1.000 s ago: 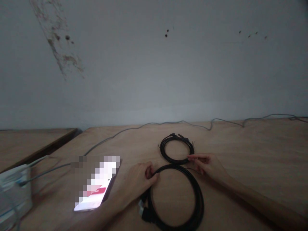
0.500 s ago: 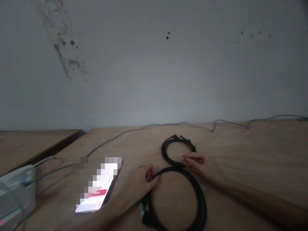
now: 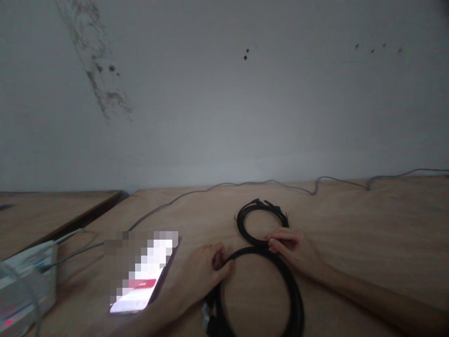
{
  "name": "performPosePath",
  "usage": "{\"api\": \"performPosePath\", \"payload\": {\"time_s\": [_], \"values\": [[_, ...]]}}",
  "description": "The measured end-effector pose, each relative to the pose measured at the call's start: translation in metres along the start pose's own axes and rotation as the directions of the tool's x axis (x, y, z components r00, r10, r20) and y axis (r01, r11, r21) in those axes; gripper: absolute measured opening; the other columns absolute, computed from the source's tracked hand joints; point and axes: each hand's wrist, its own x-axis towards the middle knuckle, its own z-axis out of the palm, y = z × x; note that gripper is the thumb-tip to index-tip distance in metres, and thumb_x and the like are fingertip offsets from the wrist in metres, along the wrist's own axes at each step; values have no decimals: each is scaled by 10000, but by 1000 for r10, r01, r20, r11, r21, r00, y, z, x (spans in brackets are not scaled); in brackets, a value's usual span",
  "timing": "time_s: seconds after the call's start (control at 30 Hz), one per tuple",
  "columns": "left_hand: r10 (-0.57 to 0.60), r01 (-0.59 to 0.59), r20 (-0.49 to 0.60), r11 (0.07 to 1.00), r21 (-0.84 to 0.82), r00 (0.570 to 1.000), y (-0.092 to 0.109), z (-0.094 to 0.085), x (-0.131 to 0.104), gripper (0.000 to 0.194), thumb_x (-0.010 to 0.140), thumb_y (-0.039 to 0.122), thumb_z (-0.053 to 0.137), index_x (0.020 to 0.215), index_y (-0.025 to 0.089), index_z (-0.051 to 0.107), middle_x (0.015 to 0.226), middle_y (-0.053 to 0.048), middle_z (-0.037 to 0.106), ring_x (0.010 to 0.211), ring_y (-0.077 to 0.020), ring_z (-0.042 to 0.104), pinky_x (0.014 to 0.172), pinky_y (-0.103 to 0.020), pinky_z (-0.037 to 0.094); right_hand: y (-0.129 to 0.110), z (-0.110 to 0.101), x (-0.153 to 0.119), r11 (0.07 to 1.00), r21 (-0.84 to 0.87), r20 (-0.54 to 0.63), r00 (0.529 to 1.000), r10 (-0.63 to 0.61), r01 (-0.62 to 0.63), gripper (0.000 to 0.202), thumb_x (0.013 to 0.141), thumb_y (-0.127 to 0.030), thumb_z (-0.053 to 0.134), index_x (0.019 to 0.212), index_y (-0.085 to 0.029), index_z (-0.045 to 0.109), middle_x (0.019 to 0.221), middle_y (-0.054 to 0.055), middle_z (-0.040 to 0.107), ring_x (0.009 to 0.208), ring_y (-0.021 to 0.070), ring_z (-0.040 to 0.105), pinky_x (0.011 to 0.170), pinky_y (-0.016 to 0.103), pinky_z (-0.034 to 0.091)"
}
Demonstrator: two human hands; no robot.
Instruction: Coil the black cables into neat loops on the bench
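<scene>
Since the earlier frames the right hand (image 3: 294, 250) has moved left and down a little along the smaller round coil of thin black cable (image 3: 241, 227), from its lower right edge to near where it meets the larger round coil of thick black cable (image 3: 297, 299). The left hand (image 3: 206, 269) has kept its place at the larger coil, while the whole view has drifted slightly down and right.

The smaller coil lies just right of centre in the lower half of the frame, its ends at its top; the larger one sits below it, cut by the bottom edge. The left grip pinches the larger coil's upper left between thumb and curled fingers. The right grip has thumb and fingertips brought close together at the smaller coil's lower edge; whether anything is between them, I cannot tell.

Both coils lie on a pale wooden counter (image 3: 368, 243). At lower left is a flat phone with a lit screen (image 3: 145, 278), partly pixelated, and in the corner a white plastic box with cables (image 3: 38, 295). A thin grey cable (image 3: 149, 215) runs along the counter's back, near a stained grey wall (image 3: 210, 117).
</scene>
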Motion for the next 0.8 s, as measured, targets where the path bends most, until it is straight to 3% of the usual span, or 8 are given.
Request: {"api": "performPosePath", "payload": {"time_s": [0.23,0.47,0.6,0.8], "values": [[-12,12,11,1000,-10,1000,9,-7,-2,255,851,420,595,726,209,526,723,5,632,664,-175,547,600,-286,309,10,5,0,995,78,2,998,67,-67,342,980,-468,575,1079,-230,801,956,82,768,701,189,720,629,300,589],[25,-25,9,1000,-5,1000,-1,0,3,268,856,437,592,730,209,529,716,5,619,666,-174,549,596,-283,310,12,3,2,997,-2,-8,997,75,-75,334,973,-463,574,1090,-253,807,903,62,773,642,174,675,563,274,539],[22,-22,27,1000,10,999,-2,0,3,258,854,439,598,751,206,557,699,7,610,658,-173,549,585,-279,297,15,4,1,994,46,1,995,96,-96,348,981,-449,551,1108,-242,801,861,63,770,606,164,661,520,265,517],[31,-32,27,999,21,999,-2,-1,2,261,871,443,587,769,203,575,691,12,600,650,-171,540,575,-275,288,17,3,0,998,46,-35,998,43,-41,323,977,-441,572,1104,-252,801,902,73,773,728,204,729,655,323,591]]}}
